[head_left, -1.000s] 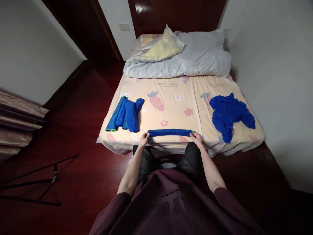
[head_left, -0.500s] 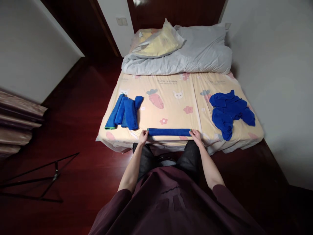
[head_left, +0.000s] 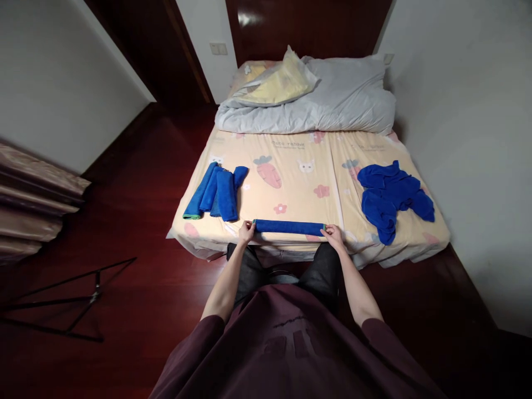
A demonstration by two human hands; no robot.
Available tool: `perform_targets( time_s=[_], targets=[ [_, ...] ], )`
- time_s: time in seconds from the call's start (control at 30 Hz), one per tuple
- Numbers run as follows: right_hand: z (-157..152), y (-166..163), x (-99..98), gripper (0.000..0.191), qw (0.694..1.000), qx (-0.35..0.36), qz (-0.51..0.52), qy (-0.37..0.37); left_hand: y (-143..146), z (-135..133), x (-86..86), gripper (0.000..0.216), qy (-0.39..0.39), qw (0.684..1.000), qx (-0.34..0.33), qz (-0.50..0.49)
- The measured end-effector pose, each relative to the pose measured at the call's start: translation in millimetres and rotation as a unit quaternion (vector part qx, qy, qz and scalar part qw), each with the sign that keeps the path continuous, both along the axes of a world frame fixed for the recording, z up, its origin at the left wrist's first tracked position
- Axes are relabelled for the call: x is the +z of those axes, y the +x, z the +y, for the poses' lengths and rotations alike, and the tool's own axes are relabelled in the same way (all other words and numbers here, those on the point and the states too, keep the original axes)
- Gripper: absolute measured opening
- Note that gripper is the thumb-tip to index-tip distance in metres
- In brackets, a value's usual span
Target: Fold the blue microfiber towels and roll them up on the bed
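A blue towel point(head_left: 290, 227), folded into a long narrow strip with green edging at its ends, lies along the near edge of the bed. My left hand point(head_left: 246, 231) pinches its left end. At the other end, my right hand point(head_left: 333, 236) has its fingers closed on the towel's right corner. Several folded blue towels point(head_left: 226, 197) lie overlapping on the bed to the left. Off to the right is a loose, crumpled heap of blue cloths point(head_left: 393, 194).
The bed point(head_left: 291, 177) has a patterned yellow sheet. A grey quilt point(head_left: 349, 94) and a yellow pillow point(head_left: 286, 83) are bunched at its head. Black tripod legs point(head_left: 78, 302) stand on the dark red floor at left, near a curtain point(head_left: 33, 205).
The view has shifted slightly, so the bed sits a little lower and to the right. Both hands still hold the towel strip, whose right end now tilts slightly nearer to me.
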State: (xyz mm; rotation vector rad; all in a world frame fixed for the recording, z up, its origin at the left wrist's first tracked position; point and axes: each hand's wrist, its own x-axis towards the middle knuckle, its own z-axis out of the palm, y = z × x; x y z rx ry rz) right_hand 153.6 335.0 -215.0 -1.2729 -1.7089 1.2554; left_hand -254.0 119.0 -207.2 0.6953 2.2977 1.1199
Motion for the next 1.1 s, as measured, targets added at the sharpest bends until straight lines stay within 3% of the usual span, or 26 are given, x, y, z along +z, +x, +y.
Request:
perform_targets(
  time_s=[0.1, 0.2, 0.33, 0.47, 0.53, 0.73, 0.97, 1.03, 1.1],
  targets=[
    [3.4, 2.8, 2.8, 0.052, 0.997, 0.007, -0.062, 0.033, 4.9, 0.7, 9.1, 0.017, -0.022, 0.998, -0.026, 0.049],
    [4.5, -0.7, 13.6, 0.044, 0.981, 0.017, -0.144, 0.128, 17.5, -0.4, 22.5, 0.025, -0.012, 0.986, -0.056, 0.156],
    [-2.4, -31.7, 36.0, 0.047, 0.943, 0.071, -0.206, 0.251, 45.1, 6.9, 41.9, 0.044, 0.007, 0.946, -0.162, 0.28],
    [-20.5, -78.0, 48.4, 0.053, 0.912, 0.174, -0.252, 0.273, 73.6, 19.4, 48.2, 0.055, 0.003, 0.892, -0.304, 0.334],
    [-30.6, -93.4, 45.6, 0.052, 0.897, 0.233, -0.268, 0.262, 81.3, 21.5, 43.6, 0.06, -0.013, 0.879, -0.339, 0.336],
    [-37.5, -97.8, 25.5, 0.052, 0.889, 0.283, -0.292, 0.211, 68.2, 17.7, 26.2, 0.07, -0.038, 0.899, -0.315, 0.302],
    [-14.1, -79.9, 31.9, 0.047, 0.892, 0.29, -0.265, 0.223, 59.5, -10.8, 34.1, 0.065, 0.033, 0.927, -0.259, 0.267],
    [-8.6, -74.7, 36.2, 0.044, 0.884, 0.291, -0.282, 0.232, 68.8, -23.3, 33.2, 0.059, 0.082, 0.942, -0.246, 0.214],
    [-4.3, -72.7, 41.4, 0.042, 0.875, 0.291, -0.308, 0.234, 81.5, -30.1, 29.8, 0.046, 0.106, 0.965, -0.219, 0.096]
  ],
)
